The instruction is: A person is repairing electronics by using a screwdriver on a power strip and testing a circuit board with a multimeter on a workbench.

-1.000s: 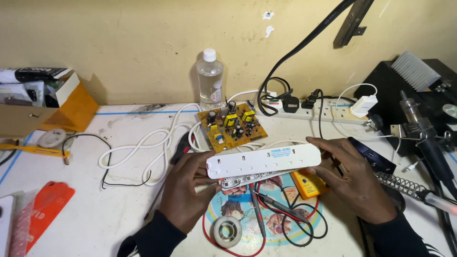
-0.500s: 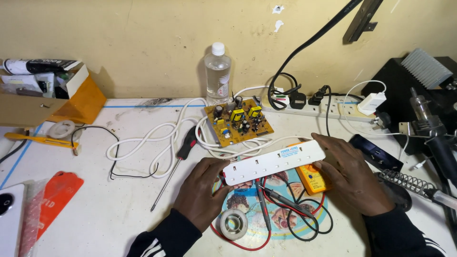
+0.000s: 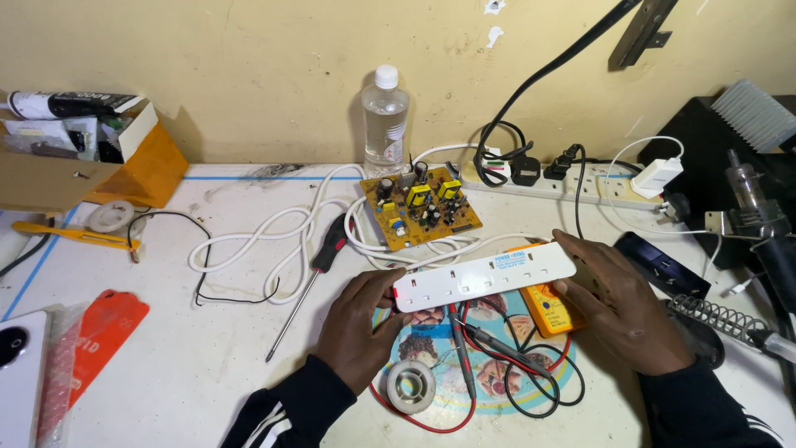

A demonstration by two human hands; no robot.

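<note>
A: Head view. White power strip held level above the surface, sockets up, one hand at each end.

B: The grip?

A: Left hand pinches the near end, thumb on top. Right hand cups the far end, fingers spread flat. That keeps the socket face turned to the eyes.

B: Underneath?

A: Yellow meter just behind it, with red and black leads. Solder spool nearer. Circuit board, screwdriver beyond.

Glossy white plastic power strip; clear plastic bottle.
</note>
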